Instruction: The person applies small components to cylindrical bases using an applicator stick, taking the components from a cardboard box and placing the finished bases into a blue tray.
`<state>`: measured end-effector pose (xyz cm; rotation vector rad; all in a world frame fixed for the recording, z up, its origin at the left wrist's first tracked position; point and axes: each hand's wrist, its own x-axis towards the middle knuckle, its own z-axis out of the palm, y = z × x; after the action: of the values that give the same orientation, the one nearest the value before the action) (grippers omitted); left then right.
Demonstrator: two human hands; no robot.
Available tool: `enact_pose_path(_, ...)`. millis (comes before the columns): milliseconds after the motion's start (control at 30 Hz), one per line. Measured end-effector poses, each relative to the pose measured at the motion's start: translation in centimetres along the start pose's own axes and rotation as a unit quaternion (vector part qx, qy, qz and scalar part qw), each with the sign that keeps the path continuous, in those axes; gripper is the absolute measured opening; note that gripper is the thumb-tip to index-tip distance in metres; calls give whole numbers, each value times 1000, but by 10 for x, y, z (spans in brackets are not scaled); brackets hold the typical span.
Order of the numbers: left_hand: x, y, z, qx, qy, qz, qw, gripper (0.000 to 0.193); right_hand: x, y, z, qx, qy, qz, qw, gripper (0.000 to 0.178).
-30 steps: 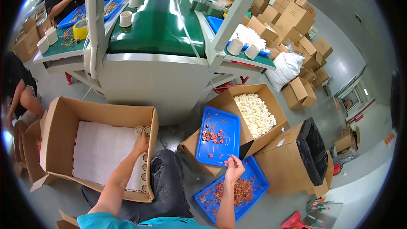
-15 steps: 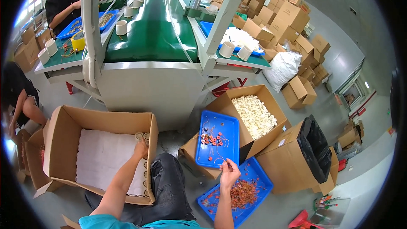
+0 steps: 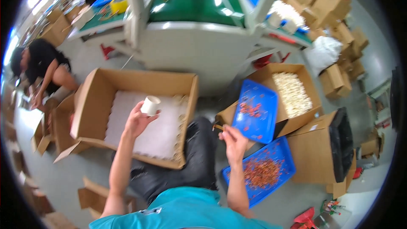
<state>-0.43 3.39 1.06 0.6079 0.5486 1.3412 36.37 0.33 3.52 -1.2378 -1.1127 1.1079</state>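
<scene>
My left hand point(image 3: 136, 121) is closed around a white cup-shaped part point(image 3: 151, 105), held upright above the open cardboard box point(image 3: 191, 114). A pale sheet point(image 3: 129, 123) covers most of that box's inside, with a row of similar round parts point(image 3: 181, 121) along its right side. My right hand point(image 3: 235, 145) pinches a small reddish-brown wired piece point(image 3: 218, 127), its details blurred, left of the upper blue tray point(image 3: 258, 129). Small red pieces point(image 3: 251, 109) lie in that tray. The lower blue tray point(image 3: 288, 154) holds a heap of red and orange wired pieces point(image 3: 263, 173).
Beyond the trays stands a carton of cream-coloured parts point(image 3: 292, 94). A carton lined with a black bag point(image 3: 342, 144) is at right. The green conveyor point(image 3: 195, 2) and its grey end panel point(image 3: 190, 46) lie ahead. Another person point(image 3: 42, 68) crouches at left.
My left hand has come up out of the box with a white cup-shaped part. My right hand has moved away from the upper tray with a wired piece. The view has shifted and tilted down.
</scene>
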Motion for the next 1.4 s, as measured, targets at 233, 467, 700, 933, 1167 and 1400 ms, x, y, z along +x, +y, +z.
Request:
enact_pose_path(233, -84, -8, 72, 285, 43, -36, 957, 68, -4, -12, 71, 52, -188, 57, 979, 25)
enact_pose_path(467, -73, 3, 86, 584, -89, 134, 795, 52, -17, -24, 89, 98, -296, 146, 939, 27)
enact_pose_path(700, -74, -9, 75, 392, -88, -94, 911, 50, -18, -10, 84, 78, -250, 122, 957, 23)
enact_pose_path(933, -89, -21, 99, 436, -88, -103, 890, 50, -28, 1, 91, -74, -157, -35, 984, 20)
enact_pose_path(1167, -80, -46, 83, 589, 45, 185, 785, 58, -13, -32, 76, -30, -68, -85, 994, 23)
enact_pose_path(1400, -74, -52, 100, 548, 89, 290, 779, 55, -40, -77, 82, 75, -189, -100, 974, 25)
